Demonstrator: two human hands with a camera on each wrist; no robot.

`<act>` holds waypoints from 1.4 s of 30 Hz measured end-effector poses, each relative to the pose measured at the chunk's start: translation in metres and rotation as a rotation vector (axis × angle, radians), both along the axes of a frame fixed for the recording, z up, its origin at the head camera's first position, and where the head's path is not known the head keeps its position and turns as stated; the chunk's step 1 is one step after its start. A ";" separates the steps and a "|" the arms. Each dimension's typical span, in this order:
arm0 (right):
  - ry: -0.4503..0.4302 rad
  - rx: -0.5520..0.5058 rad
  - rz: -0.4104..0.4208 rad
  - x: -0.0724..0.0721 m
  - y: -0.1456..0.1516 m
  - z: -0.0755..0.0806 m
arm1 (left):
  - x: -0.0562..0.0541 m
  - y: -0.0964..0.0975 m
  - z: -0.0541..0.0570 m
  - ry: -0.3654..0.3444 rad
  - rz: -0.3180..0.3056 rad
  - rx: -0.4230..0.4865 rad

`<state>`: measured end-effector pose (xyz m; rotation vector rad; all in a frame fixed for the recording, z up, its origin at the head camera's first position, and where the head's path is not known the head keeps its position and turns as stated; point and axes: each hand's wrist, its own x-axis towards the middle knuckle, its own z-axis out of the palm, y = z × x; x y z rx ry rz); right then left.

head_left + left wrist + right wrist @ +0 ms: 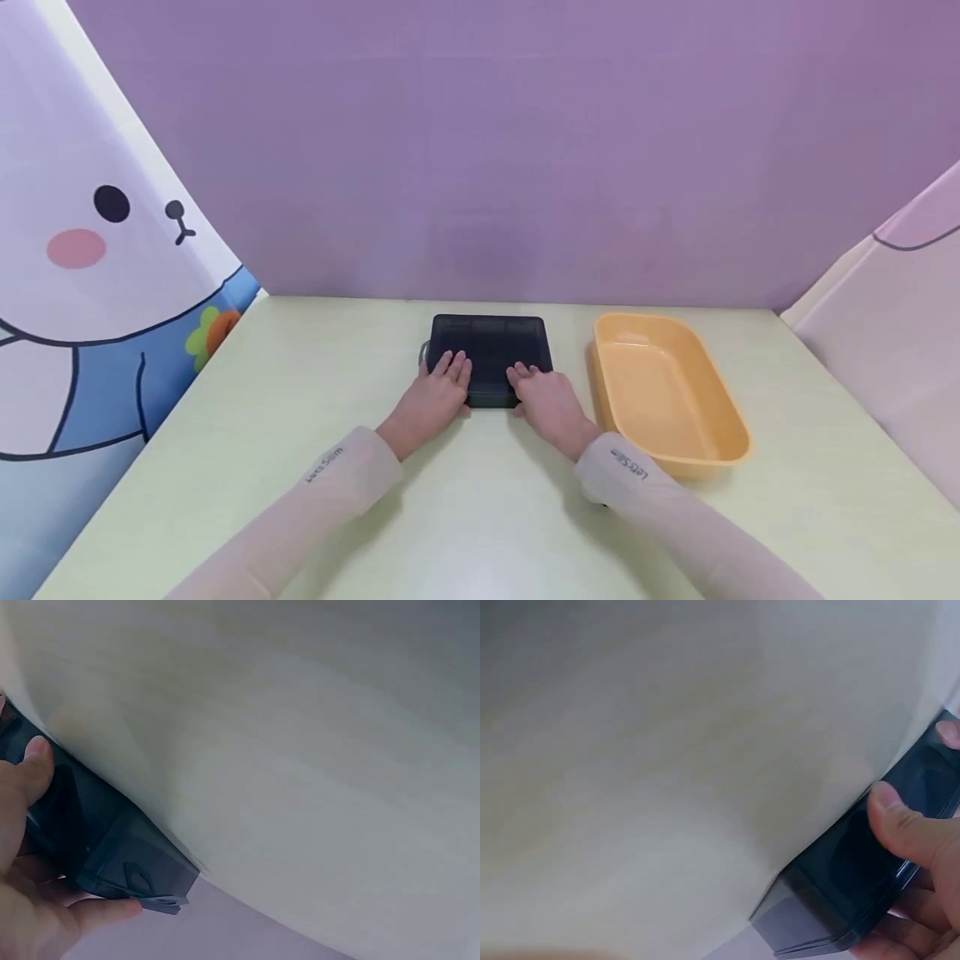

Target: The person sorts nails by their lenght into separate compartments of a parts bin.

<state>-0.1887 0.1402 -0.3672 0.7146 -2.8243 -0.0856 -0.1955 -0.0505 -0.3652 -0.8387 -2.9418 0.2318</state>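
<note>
A dark, see-through plastic storage case (491,354) with a closed lid lies flat at the middle of the table, a small loop on its left side. My left hand (431,398) grips its front left corner, fingers over the lid. In the left wrist view the thumb (37,769) presses the case's front wall (105,817). At the front right corner, my right hand (553,406) holds the case likewise. Its thumb (900,825) lies against the front wall in the right wrist view, with fingers on the lid side. The case's contents are hidden by the dark plastic.
A yellow plastic basin (678,392) stands to the right of the case, beside my right forearm. The pale table (480,517) meets a purple backdrop (480,167) behind the case. A cartoon-printed cloth (97,317) hangs along the left side.
</note>
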 end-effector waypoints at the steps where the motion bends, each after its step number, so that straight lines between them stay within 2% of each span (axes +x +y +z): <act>1: -0.003 -0.009 0.000 0.000 0.000 0.000 | 0.000 -0.001 0.001 -0.004 0.000 0.004; 6: -0.004 -0.074 -0.004 -0.003 0.000 0.000 | -0.004 -0.002 0.002 -0.032 -0.002 0.021; 12: -0.011 -0.083 -0.011 -0.001 0.001 0.000 | -0.003 -0.002 0.002 -0.043 -0.001 0.072; 19: -0.036 -0.101 -0.004 0.004 0.004 -0.004 | -0.001 0.000 0.000 -0.067 0.009 0.076; 26: -0.023 -0.114 -0.017 0.005 0.001 -0.003 | 0.000 0.001 0.001 -0.040 0.029 0.110; 42: -0.003 -0.095 -0.009 0.010 -0.002 -0.001 | 0.002 0.004 0.001 -0.031 0.086 0.086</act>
